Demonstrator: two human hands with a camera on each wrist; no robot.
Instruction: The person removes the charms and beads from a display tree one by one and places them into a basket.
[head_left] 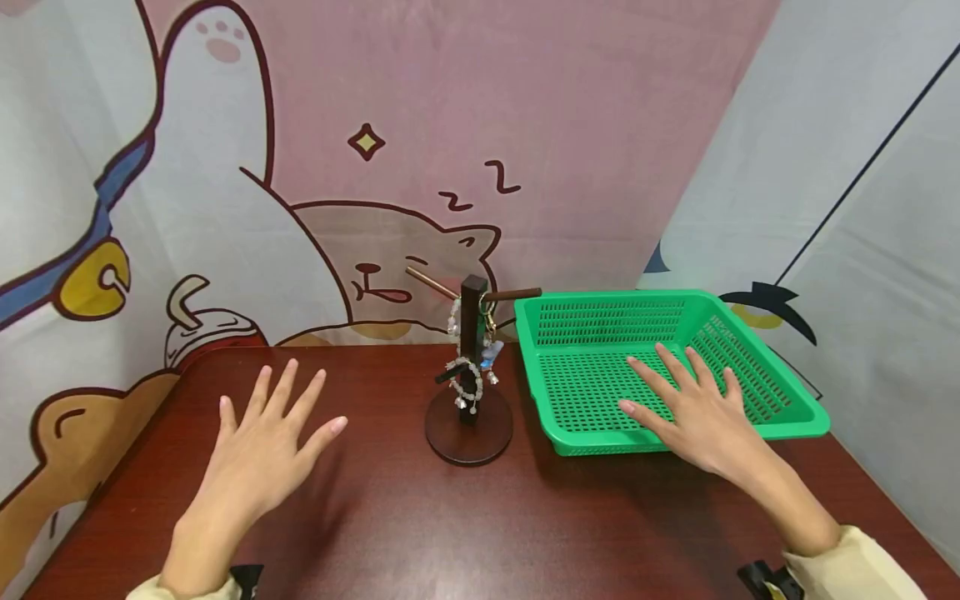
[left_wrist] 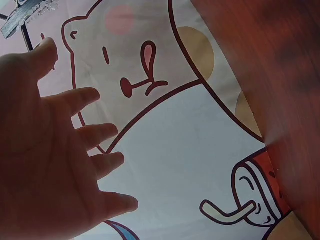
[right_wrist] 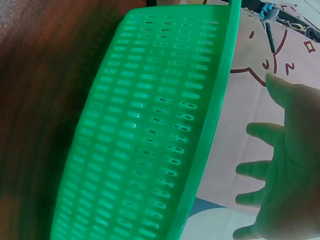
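My left hand point(head_left: 266, 442) hovers flat over the dark red table point(head_left: 390, 517), fingers spread and holding nothing; its palm point(left_wrist: 40, 165) fills the left wrist view. My right hand point(head_left: 693, 408) is spread above the front of the empty green plastic basket point(head_left: 592, 392), also holding nothing; in the right wrist view the hand point(right_wrist: 285, 165) is beside the basket's wall point(right_wrist: 150, 135). Between the hands stands a dark wooden jewellery stand point(head_left: 470, 367) with a round base and side pegs. A beaded bracelet point(head_left: 468, 385) and small charms hang on it.
A cartoon-printed cloth backdrop point(head_left: 420, 150) closes the back and left of the table. A pale wall panel point(head_left: 862, 208) stands at the right behind the basket. Bare table lies in front of both hands.
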